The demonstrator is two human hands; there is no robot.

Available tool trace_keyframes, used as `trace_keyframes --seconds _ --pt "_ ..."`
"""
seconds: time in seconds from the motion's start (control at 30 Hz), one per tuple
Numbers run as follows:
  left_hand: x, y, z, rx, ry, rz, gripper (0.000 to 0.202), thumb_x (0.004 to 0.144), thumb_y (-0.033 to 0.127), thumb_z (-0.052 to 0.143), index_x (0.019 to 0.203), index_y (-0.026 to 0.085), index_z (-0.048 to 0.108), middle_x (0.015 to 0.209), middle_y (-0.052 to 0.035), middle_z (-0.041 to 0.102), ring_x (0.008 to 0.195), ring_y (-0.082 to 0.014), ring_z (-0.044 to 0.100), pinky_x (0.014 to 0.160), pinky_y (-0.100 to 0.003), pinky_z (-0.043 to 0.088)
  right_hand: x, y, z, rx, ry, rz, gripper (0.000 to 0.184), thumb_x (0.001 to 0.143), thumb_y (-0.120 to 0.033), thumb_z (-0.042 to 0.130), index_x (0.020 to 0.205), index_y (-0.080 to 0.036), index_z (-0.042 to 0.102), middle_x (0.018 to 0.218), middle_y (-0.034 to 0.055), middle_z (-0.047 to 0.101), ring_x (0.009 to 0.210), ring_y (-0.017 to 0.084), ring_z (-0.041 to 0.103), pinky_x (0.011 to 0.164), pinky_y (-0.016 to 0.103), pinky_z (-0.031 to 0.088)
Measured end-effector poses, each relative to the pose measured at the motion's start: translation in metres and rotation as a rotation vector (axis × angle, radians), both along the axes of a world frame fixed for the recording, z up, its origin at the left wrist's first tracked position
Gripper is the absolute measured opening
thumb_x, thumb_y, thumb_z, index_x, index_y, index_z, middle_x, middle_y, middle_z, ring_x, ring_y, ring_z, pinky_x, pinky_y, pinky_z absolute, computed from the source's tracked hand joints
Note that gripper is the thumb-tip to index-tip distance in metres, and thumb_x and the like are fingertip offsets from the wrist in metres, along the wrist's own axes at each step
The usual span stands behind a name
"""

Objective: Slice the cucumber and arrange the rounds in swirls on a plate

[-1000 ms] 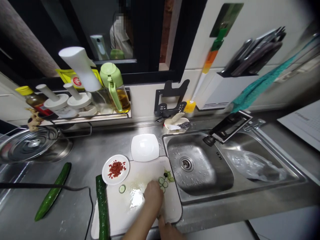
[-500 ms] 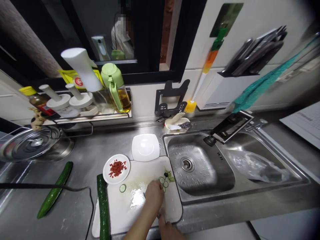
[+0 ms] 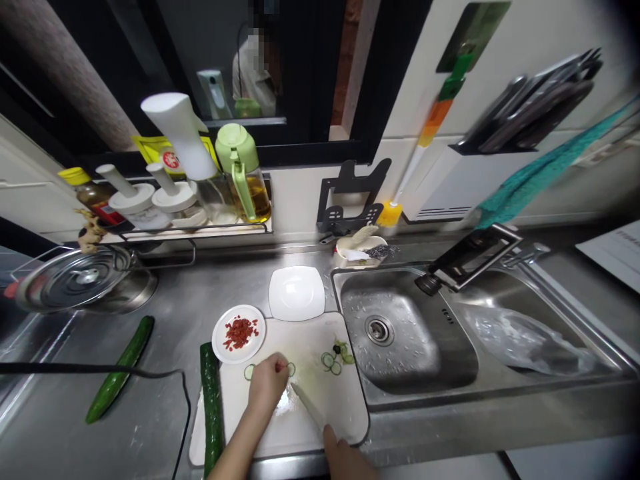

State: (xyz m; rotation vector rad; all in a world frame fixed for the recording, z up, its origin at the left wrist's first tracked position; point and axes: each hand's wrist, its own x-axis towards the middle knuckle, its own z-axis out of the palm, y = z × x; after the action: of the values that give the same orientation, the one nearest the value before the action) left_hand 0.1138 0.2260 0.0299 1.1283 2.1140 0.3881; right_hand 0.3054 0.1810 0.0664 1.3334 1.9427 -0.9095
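Observation:
My left hand [image 3: 267,388] rests on the white cutting board [image 3: 330,400], fingers curled, fingertips pinching a cucumber slice [image 3: 291,369]. Another slice [image 3: 249,372] lies just left of the hand. A small heap of slices [image 3: 333,363] and trimmings sits near the board's right edge. My right hand [image 3: 345,459] shows only partly at the bottom edge, closed on a knife [image 3: 306,404] whose blade points up-left toward my left hand. A whole cucumber [image 3: 212,408] lies along the board's left edge.
A small round plate of red berries [image 3: 239,333] and a white square plate [image 3: 297,293] sit behind the board. A second cucumber [image 3: 120,377] and a black cable [image 3: 90,369] lie on the steel counter at left. The sink [image 3: 400,333] is to the right, a pan lid [image 3: 80,280] far left.
My left hand has moved left from the heap of slices to the board's middle, taking one slice with it. The knife blade now shows beside it. The view shifted slightly.

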Motion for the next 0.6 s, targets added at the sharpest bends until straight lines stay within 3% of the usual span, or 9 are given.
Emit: trace_keyframes --seconds 0.23,0.6 --pt "-0.004 -0.017 -0.016 0.051 -0.070 0.094 0.013 0.071 0.015 0.053 0.068 0.020 0.065 0.056 0.0039 0.061 0.056 -0.0106 0.056 0.057 -0.019 0.035 0.001 0.006 0.009 -0.012 0.025 -0.007 0.066 0.073 0.004 0.034 0.136 -0.016 0.036 0.104 0.0174 0.065 0.097 0.027 0.062 0.077 0.035 0.047" --pt "-0.004 -0.020 -0.020 0.098 -0.090 0.119 0.015 0.073 0.014 0.052 0.070 0.020 0.066 0.061 0.0031 0.065 0.059 -0.0101 0.059 0.059 -0.018 0.037 -0.011 0.013 0.026 -0.048 0.032 -0.022 0.067 0.072 0.003 0.034 0.137 -0.014 0.034 0.106 0.0177 0.064 0.099 0.027 0.060 0.077 0.035 0.047"
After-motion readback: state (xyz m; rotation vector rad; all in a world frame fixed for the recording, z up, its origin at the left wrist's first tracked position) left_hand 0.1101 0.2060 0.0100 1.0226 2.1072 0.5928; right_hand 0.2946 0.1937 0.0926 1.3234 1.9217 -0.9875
